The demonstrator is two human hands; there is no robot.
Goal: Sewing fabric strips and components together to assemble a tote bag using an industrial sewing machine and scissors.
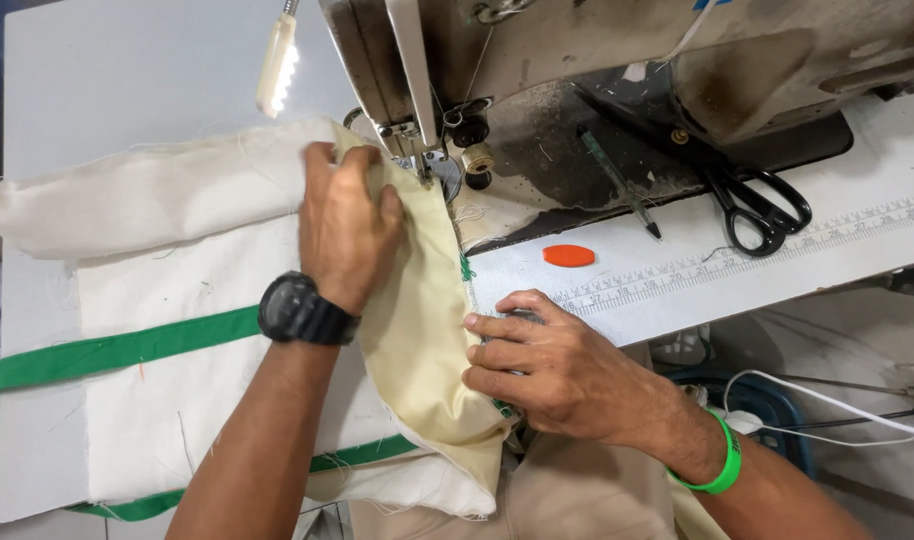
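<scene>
A cream fabric piece (422,340) lies folded over the sewing machine's bed, running under the needle and presser foot (420,165). My left hand (345,225), with a black watch on the wrist, presses flat on the cream fabric just left of the needle. My right hand (542,365), wearing a green wristband, pinches the fabric's near edge at the table's front. Under it lies white cloth (167,330) with a green band (117,350) across it.
The sewing machine (597,60) fills the top of the view. Black scissors (752,205), a dark pen (617,180) and an orange chalk piece (569,256) lie to the right, beside a printed ruler strip (737,262). A small lamp (276,62) hangs top left. Cables (827,405) trail below right.
</scene>
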